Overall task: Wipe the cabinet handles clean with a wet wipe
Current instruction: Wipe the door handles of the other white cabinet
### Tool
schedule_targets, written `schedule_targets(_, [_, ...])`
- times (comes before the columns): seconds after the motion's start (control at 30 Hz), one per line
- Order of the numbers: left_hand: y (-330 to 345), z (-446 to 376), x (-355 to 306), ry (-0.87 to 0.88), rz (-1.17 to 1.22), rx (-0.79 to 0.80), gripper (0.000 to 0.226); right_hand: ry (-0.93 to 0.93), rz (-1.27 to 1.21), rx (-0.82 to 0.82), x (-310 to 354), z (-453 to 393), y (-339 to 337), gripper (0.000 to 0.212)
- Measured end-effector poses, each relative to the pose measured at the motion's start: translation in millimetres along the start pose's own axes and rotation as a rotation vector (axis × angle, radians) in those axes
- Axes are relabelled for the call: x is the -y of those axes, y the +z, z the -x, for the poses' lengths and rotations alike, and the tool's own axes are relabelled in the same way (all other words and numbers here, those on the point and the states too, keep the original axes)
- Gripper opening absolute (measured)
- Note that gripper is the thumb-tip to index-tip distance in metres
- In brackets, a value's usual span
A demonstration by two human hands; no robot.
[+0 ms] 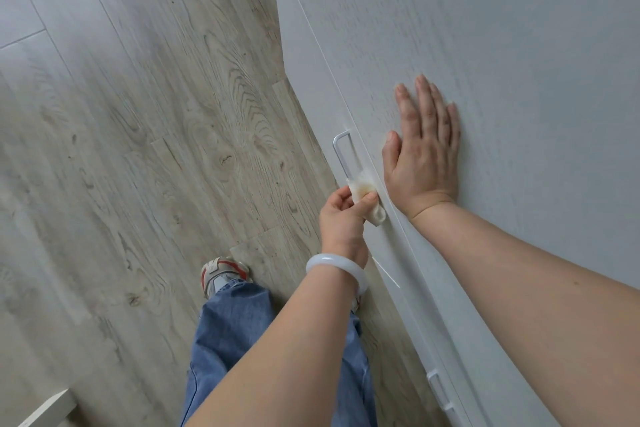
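L hand (341, 215) pinches wet wipe (367, 196) vs lower end of handle (341, 152). R hand (424, 156) flat, fingers straight, on cabinet door (519, 45).

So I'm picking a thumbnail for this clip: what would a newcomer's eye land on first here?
First the right hand, pressed flat on the pale grey cabinet door at centre right. Just left of it, the left hand pinches a crumpled, yellow-stained white wet wipe around the lower end of a slim white bar handle. A milky white bangle rings that wrist.
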State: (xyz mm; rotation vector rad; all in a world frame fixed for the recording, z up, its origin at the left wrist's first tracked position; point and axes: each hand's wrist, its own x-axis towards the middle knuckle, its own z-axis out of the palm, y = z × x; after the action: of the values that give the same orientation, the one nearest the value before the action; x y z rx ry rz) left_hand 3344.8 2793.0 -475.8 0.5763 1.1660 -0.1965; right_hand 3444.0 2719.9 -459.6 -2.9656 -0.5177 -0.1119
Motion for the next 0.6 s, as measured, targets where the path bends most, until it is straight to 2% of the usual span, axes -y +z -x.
schedule_targets(0.17, [-5.6, -7.9, -3.3, 0.039, -0.016, 0.076, 0.050, 0.003, 0.001, 0.002, 0.1, -0.2, 0.5, 0.060])
schedule_targets(0.3, [-7.0, -10.9, -9.4, 0.022, -0.071, 0.104, 0.042, 0.007, 0.009, 0.012, -0.3, -0.1, 0.0, 0.061])
schedule_targets(0.5, [-11.1, -28.5, -50.8, 0.037, -0.576, 0.240, 0.045, 0.001, -0.001, 0.006, 0.4, 0.0, -0.3, 0.060])
schedule_targets(0.6, [-2.7, -34.6, -81.9, 0.051, -0.721, 0.258, 0.028, -0.001, -0.011, 0.002, 0.1, -0.3, -0.5, 0.060])
